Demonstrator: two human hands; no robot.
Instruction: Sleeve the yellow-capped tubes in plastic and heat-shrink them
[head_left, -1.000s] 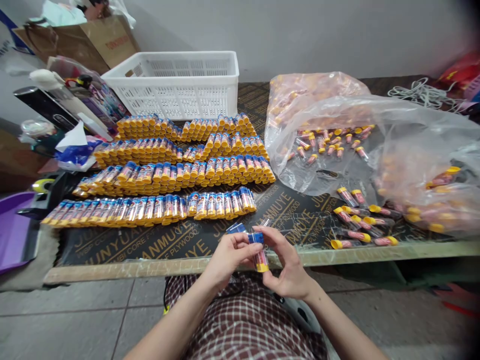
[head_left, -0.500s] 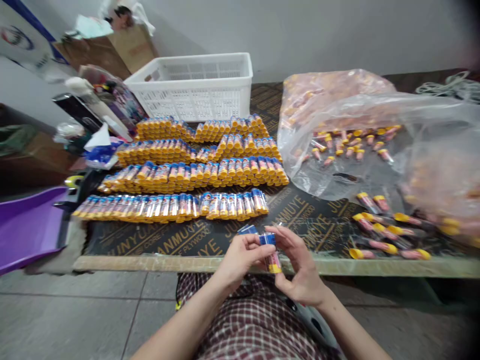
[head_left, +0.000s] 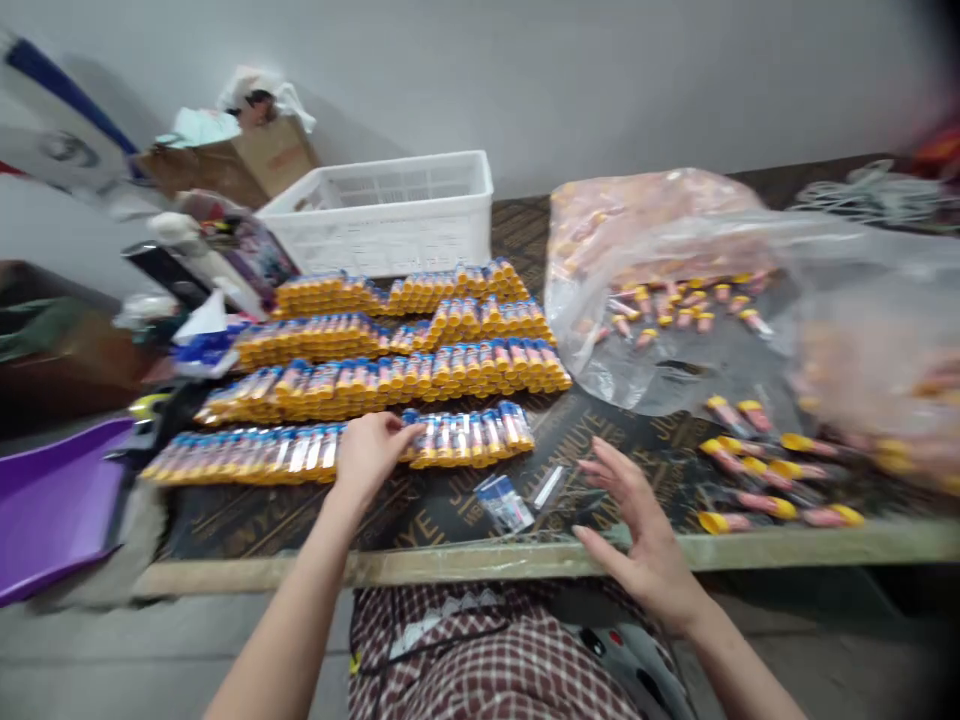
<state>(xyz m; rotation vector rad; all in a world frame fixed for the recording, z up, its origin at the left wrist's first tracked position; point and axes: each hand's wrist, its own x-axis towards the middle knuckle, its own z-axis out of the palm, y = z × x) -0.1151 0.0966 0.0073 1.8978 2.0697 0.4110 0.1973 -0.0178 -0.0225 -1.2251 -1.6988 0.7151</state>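
My left hand (head_left: pixel 375 450) is at the front row of labelled tubes (head_left: pixel 300 452), over the middle of that row, its fingers closed; whatever they pinch is hidden. These tubes have blue tops and yellow ends. Above the table's front part, my right hand (head_left: pixel 634 535) is open with fingers apart and holds nothing. Between the hands lie a small stack of blue-topped clear labels (head_left: pixel 504 503) and a thin white strip (head_left: pixel 549 487). Loose pink tubes with yellow caps (head_left: pixel 765 503) lie right of my right hand.
Behind the front row are more stacked rows of tubes (head_left: pixel 420 372) and a white basket (head_left: pixel 390 225). Large plastic bags (head_left: pixel 652 215) of pink tubes cover the back right. A purple dustpan (head_left: pixel 60 505) is at the left, and cords (head_left: pixel 874 195) lie far right.
My left hand has moved left and away from me to the front row. The tube held between both hands has left my right hand, which has opened and shifted right. The view has tilted up.
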